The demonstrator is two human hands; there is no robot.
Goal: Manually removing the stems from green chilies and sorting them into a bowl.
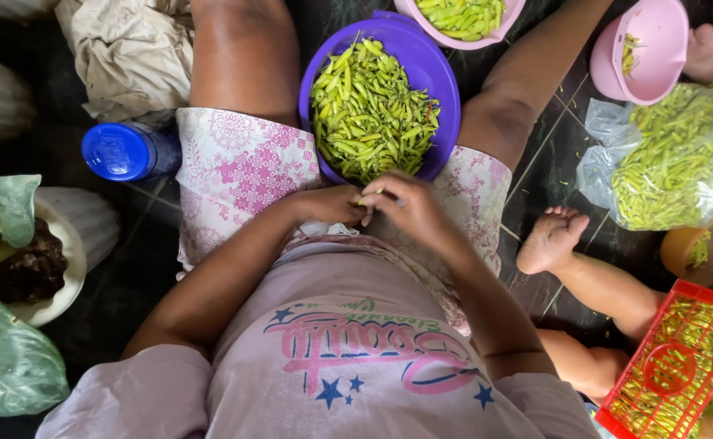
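Both hands meet at centre frame, just below the purple basin. The right hand (pixel 411 205) has its fingertips pressed together in a pinch on one small green chilli (pixel 370 194); the left hand (pixel 333 203) closes its fingertips on the same pod from the other side, the two hands touching. Only a short pale-green stretch of the chilli shows between the fingers. Its long axis lies roughly level across the frame; which end bears the stalk cannot be told.

Judged from its kind, the pod is light, slender, smooth-skinned and somewhat bendable, easily snapped or bruised; a fingertip grip near the stalk end would suit it best.

The purple basin (pixel 437 73), heaped with green chillies (pixel 368 114), rests on the floor (pixel 551 154) between the person's knees. At the upper edge is a pink bowl (pixel 498 24) of chillies; at upper right a tilted pink bowl (pixel 657 49) and a clear bag of chillies (pixel 673 162). A red basket (pixel 681 366) fills the lower right, a child's foot (pixel 551 236) just left of it. A blue-capped bottle (pixel 125 150) lies at left.
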